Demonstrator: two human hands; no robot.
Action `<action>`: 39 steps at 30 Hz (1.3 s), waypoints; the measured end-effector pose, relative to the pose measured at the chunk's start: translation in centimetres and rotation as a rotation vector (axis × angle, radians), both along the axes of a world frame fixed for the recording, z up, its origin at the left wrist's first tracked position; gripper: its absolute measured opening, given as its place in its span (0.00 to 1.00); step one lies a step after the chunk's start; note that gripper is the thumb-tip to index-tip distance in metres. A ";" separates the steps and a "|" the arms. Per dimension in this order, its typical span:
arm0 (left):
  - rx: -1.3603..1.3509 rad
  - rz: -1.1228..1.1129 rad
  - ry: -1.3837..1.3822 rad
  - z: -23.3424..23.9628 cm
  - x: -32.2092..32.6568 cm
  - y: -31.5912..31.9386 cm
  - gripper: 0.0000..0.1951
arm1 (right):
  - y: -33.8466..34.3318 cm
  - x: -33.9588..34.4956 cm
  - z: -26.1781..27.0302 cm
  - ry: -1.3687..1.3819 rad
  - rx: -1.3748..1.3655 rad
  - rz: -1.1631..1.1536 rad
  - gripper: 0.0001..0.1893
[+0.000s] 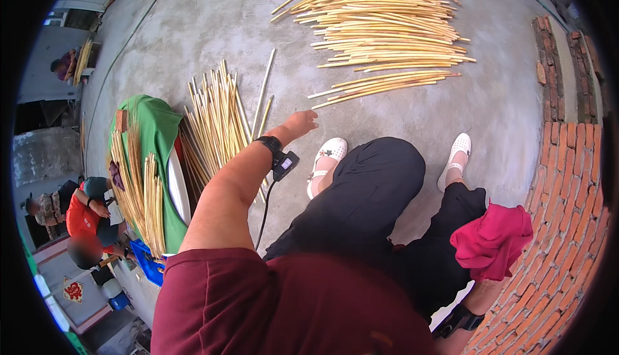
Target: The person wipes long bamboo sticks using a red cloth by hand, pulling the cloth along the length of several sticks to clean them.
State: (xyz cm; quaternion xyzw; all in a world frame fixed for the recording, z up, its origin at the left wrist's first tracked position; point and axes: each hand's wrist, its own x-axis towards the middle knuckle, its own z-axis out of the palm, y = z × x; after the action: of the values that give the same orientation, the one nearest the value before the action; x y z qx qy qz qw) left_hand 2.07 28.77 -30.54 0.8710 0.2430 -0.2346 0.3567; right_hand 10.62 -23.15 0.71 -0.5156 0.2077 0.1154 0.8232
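Observation:
My left hand (301, 124) reaches forward over the concrete floor, fingers apart and nothing visible in it. Just beyond its fingertips lie a few pale peeled stalks (387, 86), set slightly apart from a wide layer of similar stalks (387, 31). To the left of my left forearm, another group of stalks (213, 113) lies fanned out, two of them separate at its right side. On the right, a bunched crimson cloth (491, 241) covers my right hand, which appears to grip it; the fingers are hidden. Both wrists wear black straps with devices, and a cable hangs from the left one.
Left of me, green cloth (150, 118) covers a raised object bearing stalk bundles (152, 205) and a brick (121, 120). A blue tray (147, 263) is beside a seated person in orange (82, 212). A brick wall (561, 210) borders the right.

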 end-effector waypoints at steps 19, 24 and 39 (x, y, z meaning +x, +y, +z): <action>0.582 -0.251 0.173 -9.6 13.9 -5.9 0.18 | -4.4 8.0 -2.9 0.126 -0.142 -0.084 0.23; 0.628 -0.289 0.268 -10.5 15.2 -7.7 0.15 | -4.7 8.2 -3.1 0.132 -0.118 -0.084 0.23; -0.418 0.020 -0.057 8.6 7.7 -8.3 0.10 | -0.4 8.5 -2.1 -0.001 0.056 0.278 0.23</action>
State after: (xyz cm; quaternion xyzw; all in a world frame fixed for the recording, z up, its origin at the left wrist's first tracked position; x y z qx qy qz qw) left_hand 9.74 20.43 -21.93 0.7819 0.1876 -0.2517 0.5387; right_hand 19.17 -23.60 -1.39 -0.5162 0.1304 0.2339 0.8135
